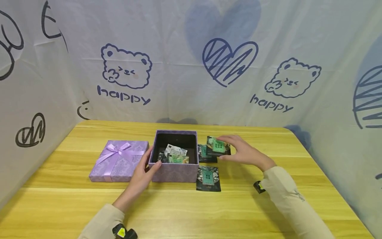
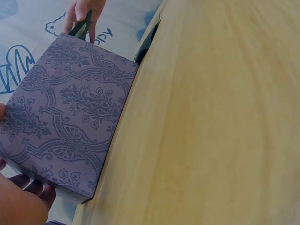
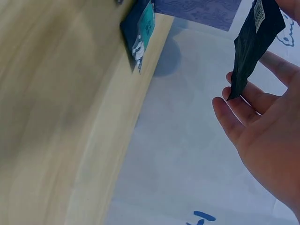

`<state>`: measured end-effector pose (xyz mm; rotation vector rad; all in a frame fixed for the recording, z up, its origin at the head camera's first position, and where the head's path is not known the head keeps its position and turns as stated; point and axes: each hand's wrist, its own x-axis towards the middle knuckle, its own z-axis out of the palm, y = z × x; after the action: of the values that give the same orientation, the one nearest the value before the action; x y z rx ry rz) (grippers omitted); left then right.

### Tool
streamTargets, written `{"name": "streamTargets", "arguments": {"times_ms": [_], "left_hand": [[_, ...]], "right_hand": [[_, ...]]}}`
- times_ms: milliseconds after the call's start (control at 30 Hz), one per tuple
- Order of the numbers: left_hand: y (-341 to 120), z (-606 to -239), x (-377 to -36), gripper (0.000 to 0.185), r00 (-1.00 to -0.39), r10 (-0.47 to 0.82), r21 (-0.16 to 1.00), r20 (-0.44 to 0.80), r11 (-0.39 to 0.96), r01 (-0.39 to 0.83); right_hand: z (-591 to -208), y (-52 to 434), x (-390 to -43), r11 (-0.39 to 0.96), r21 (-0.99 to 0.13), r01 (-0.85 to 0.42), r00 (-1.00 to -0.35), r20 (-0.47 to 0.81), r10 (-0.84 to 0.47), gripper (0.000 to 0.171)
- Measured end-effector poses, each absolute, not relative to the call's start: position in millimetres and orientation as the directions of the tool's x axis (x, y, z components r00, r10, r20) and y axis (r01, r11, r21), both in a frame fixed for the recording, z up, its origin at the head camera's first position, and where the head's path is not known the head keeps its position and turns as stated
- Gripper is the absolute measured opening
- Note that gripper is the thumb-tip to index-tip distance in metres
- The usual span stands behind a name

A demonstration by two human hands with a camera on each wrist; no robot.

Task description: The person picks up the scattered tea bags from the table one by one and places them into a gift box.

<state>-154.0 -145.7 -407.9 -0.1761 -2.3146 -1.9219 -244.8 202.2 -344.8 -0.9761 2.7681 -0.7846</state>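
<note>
An uncovered purple patterned gift box (image 1: 174, 173) with a dark inside stands mid-table in the head view. Several packets, among them a green sachet (image 1: 178, 159), lie in it. My left hand (image 1: 140, 174) holds the box's left side, thumb at the front corner. To the right of the box, my right hand (image 1: 243, 152) pinches a dark sachet with a green label (image 1: 217, 146). Its dark back (image 3: 255, 47) shows in the right wrist view. Below this one, another sachet (image 1: 206, 155) lies beside the box, partly covered from view. A flowered dark sachet (image 1: 208, 179) lies nearer the front.
The purple lid (image 1: 119, 162) with a ribbon bow lies left of the box. All stand on a yellow wood-grain table (image 1: 185, 209). A printed cloth (image 1: 176, 76) hangs behind and at both sides.
</note>
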Motion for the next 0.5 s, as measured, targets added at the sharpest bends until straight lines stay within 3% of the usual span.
{"name": "streamTargets", "arguments": {"times_ms": [500], "left_hand": [[-146.1,-410.1,-154.6,0.067,-0.985,0.008,0.966,0.175,0.19,0.173]], "right_hand": [[-331.6,186.6,-253.8,0.659,-0.464,-0.592,-0.76,0.049,-0.648,0.075]]}}
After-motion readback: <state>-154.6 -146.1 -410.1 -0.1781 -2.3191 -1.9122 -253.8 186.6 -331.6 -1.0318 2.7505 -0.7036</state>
